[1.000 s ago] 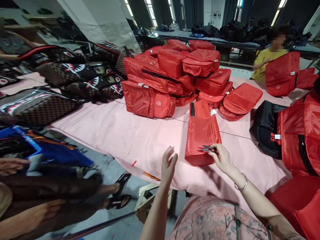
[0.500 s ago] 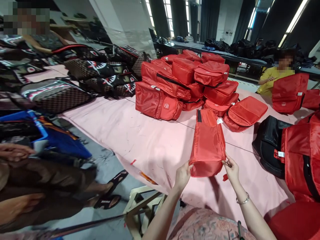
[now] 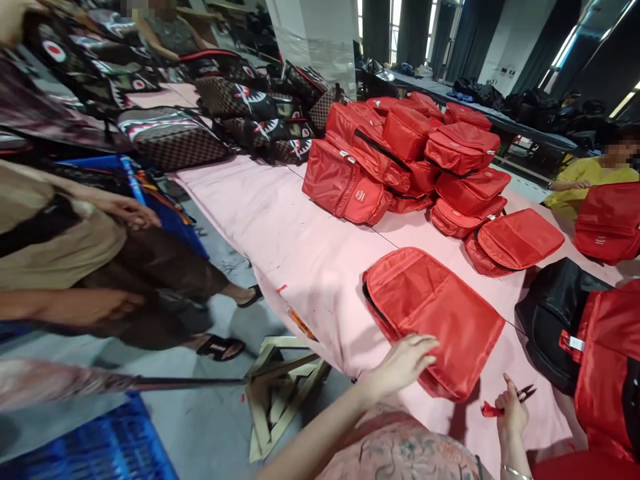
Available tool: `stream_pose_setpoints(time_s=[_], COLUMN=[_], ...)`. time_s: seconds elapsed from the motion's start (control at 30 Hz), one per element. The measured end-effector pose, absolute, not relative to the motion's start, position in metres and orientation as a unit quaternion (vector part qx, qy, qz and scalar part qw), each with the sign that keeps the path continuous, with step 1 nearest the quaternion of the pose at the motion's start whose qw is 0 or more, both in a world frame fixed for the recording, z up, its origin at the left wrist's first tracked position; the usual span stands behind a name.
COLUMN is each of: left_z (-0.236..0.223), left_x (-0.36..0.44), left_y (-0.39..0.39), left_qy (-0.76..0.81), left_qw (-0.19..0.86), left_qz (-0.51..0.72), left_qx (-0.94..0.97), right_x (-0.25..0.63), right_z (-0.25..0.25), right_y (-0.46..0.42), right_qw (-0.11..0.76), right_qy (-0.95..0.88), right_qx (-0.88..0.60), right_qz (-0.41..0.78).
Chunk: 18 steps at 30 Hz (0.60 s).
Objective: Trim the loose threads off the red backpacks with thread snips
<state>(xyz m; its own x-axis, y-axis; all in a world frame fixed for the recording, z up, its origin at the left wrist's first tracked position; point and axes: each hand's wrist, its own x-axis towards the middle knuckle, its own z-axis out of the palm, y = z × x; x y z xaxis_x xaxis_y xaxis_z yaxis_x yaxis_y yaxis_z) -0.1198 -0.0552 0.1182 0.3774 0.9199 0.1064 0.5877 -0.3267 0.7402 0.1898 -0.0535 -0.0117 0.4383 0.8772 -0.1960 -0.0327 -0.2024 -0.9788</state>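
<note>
Turned since the earlier frames, the red bag [image 3: 450,327] is now laid with a broad face up on the pink-covered table [image 3: 330,267], in front of the stacked red bags [image 3: 360,180]. Its near edge is overlapped by the open left hand [image 3: 407,363]; whether it is touched cannot be told. Small snips [image 3: 527,393] and a red strip [image 3: 493,409] are gripped in the right hand [image 3: 513,407], beside the bag.

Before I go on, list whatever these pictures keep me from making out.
All in the head view:
Handles of the snips: hidden by the right hand.
Underside of the nearest red bag: it faces the table.
Palm of the left hand: turned away.
Print on the white tag: too small.
Rest of the black bag: behind red fabric.
</note>
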Motion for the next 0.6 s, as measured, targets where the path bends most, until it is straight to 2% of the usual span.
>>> stream_pose_setpoints(time_s=[0.23, 0.43, 0.6], left_z=[0.053, 0.01, -0.014], left_x=[-0.17, -0.172, -0.161], left_y=[-0.045, -0.029, -0.032], left_qy=[0.61, 0.639, 0.671], left_qw=[0.266, 0.204, 0.15], left_qz=[0.182, 0.135, 0.15], left_qx=[0.724, 0.729, 0.711], right_x=[0.143, 0.137, 0.138], right_z=[0.002, 0.014, 0.016], right_y=[-0.057, -0.063, -0.072], right_qw=[0.547, 0.468, 0.433], right_qy=[-0.223, -0.368, -0.429], right_qx=[-0.697, -0.744, -0.741], right_qz=[0.406, 0.305, 0.283])
